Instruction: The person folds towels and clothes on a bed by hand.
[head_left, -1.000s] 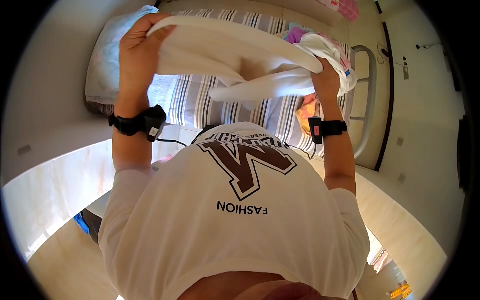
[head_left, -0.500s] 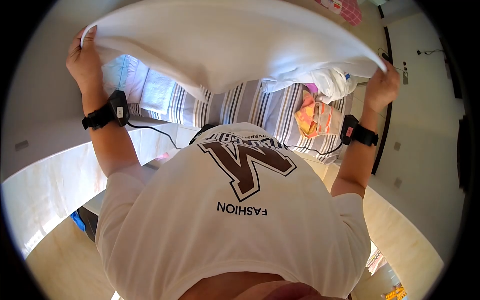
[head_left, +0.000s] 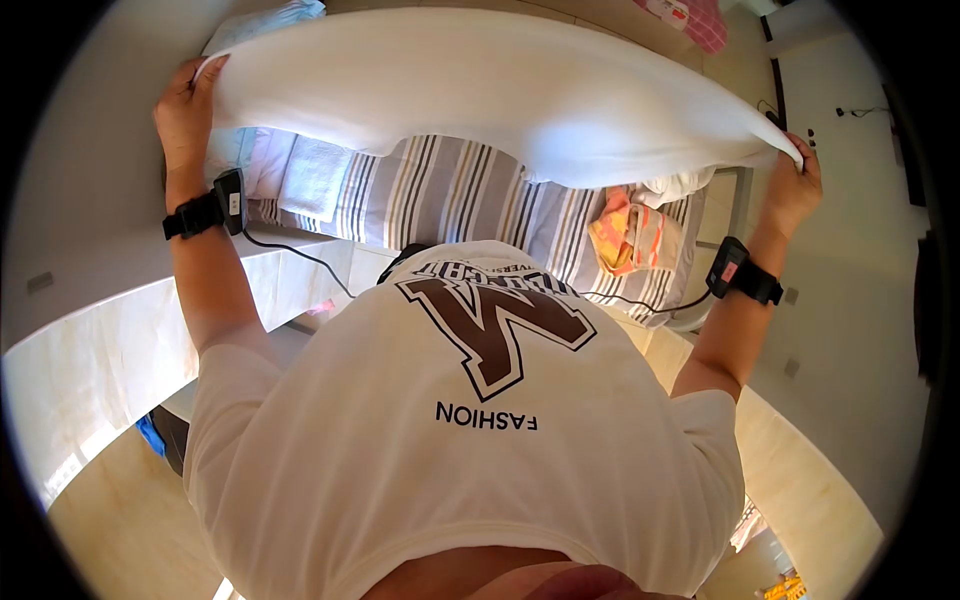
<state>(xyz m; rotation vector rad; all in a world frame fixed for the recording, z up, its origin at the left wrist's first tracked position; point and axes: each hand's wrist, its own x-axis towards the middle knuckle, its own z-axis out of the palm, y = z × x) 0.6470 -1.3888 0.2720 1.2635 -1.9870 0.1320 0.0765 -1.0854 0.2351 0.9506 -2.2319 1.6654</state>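
A large white cloth [head_left: 470, 85] is stretched wide above the bed in the head view. My left hand [head_left: 190, 105] grips its left corner between thumb and fingers. At the far right, my right hand [head_left: 797, 180] is closed on the opposite corner. Below the cloth lies a bed with a striped sheet [head_left: 450, 200]. A folded pale towel [head_left: 315, 178] rests on the bed's left part. An orange and yellow cloth [head_left: 612, 235] lies on its right part, beside a beige cloth with orange stripes [head_left: 655, 240]. White fabric [head_left: 675, 187] shows just under the stretched cloth's lower edge.
A light blue pillow [head_left: 265, 22] shows at the bed's upper left. A metal bed rail [head_left: 740, 205] stands at its right end. Pink checked fabric [head_left: 705, 25] is at the top right. Black cables run from both wristbands toward my body.
Both hands have moved far apart from a second ago, and the cloth has gone from bunched folds to a wide, nearly taut span. The striped cloth on the right has come into view.
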